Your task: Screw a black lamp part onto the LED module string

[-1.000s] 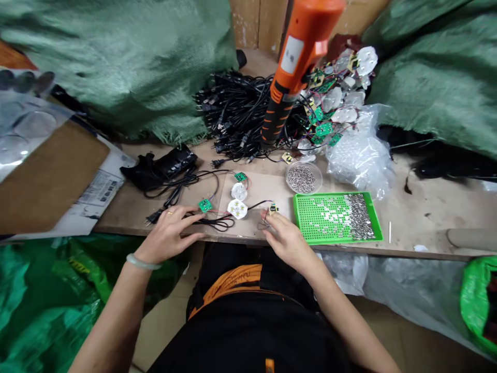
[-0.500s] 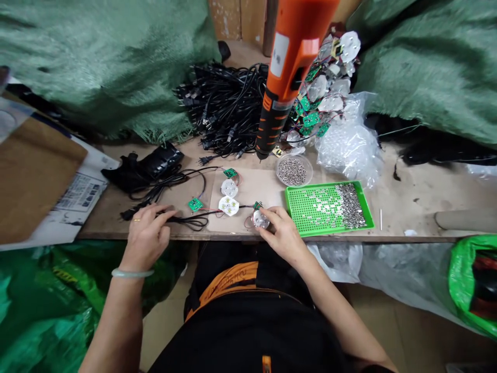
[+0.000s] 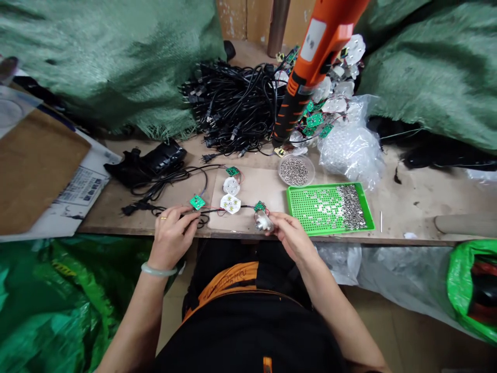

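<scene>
Between the thumb and fingers of my right hand (image 3: 292, 235) is a round clear-and-white plastic socket part (image 3: 263, 223), tipped so that its side shows. A small green circuit board (image 3: 260, 206) with thin wires lies just above it. My left hand (image 3: 174, 235) is closed at the black power cord (image 3: 212, 211), fingertips on it. Near those fingers is another green circuit board (image 3: 197, 202). A white socket plate with metal contacts (image 3: 230, 204) lies between my hands, with a round white cover (image 3: 231, 186) and a third green board (image 3: 232, 171) behind it.
An orange-black electric screwdriver (image 3: 306, 77) hangs over the bench. Behind are a heap of black power cords (image 3: 233, 103) and piled socket parts (image 3: 334, 105). To the right stand a dish of screws (image 3: 294, 171) and a green tray (image 3: 310, 230) of small metal parts. A carton (image 3: 42, 171) stands left.
My left hand has moved right along the bench to the cord and closed there. My right hand has tilted the round socket part up. The screwdriver appears farther right.
</scene>
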### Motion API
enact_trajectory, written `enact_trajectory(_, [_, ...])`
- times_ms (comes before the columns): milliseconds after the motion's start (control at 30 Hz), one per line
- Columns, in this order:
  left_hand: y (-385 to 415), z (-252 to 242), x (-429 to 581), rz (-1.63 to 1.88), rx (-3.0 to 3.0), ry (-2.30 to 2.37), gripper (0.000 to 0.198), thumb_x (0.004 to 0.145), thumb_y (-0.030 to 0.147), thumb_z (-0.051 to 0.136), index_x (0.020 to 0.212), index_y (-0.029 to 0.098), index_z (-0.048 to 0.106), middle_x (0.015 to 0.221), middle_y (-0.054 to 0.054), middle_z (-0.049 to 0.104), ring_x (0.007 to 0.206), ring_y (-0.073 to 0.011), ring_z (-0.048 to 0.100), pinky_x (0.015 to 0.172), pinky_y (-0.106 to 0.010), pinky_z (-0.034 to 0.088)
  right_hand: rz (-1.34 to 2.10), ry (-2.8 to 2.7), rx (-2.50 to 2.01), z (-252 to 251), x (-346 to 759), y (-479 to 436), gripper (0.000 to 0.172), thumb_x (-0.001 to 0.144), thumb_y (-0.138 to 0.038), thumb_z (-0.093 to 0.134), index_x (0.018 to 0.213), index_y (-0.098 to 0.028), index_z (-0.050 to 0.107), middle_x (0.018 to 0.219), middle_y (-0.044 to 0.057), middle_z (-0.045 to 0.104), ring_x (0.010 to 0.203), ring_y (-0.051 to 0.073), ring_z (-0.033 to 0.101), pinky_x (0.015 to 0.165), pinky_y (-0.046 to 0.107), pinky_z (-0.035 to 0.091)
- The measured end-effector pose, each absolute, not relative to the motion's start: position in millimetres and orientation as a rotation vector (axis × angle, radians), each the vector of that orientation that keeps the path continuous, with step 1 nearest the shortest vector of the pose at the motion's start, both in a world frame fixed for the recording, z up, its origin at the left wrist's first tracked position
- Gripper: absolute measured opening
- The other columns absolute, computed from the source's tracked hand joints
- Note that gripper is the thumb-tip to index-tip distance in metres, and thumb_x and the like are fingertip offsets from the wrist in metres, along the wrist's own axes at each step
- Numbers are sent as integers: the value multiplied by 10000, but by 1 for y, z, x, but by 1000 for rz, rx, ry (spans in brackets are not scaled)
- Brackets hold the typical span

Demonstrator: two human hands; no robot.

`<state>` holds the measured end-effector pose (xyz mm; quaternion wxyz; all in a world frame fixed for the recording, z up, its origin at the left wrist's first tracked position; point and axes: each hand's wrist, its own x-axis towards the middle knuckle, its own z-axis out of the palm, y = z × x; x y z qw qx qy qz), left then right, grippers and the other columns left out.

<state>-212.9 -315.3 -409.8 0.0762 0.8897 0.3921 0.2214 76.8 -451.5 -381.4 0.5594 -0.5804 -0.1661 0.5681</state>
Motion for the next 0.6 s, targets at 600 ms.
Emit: enact_trajectory(600, [-343, -400, -134, 675, 2542, 1229, 468, 971, 332, 678, 1410, 202, 580, 1294, -154, 669, 1164, -316, 618, 992, -443, 479, 393, -1573, -1690, -416, 80, -456, 380, 988, -268, 670, 1364, -251, 611, 1251, 135, 688, 1152, 312, 679, 1009, 523, 591])
